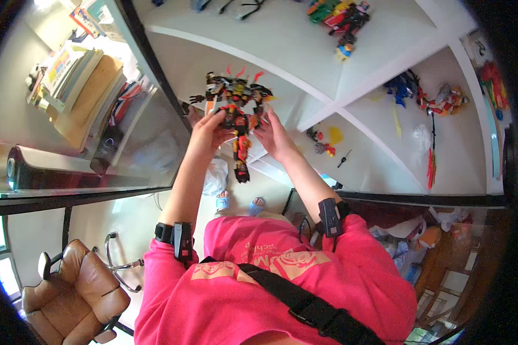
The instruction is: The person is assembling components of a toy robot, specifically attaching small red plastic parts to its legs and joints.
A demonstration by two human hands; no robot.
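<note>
A toy robot figure point(236, 118), apparently built of small plastic bricks in black, red, orange and yellow, is held up in front of a white shelf compartment. Red spiky pieces stick up along its far side, and a long leg-like part hangs toward me. My left hand point(208, 133) is closed on the figure's left side, thumb laid over its middle. On the opposite side my right hand point(273, 136) grips it, with the fingertips partly hidden behind the toy.
White shelf dividers point(331, 108) cross around the figure. Small loose toy parts point(322, 146) lie to its right, and more figures point(443, 100) stand farther right. Stacked books point(86, 92) fill a cabinet at left. A brown chair point(77, 293) stands at lower left.
</note>
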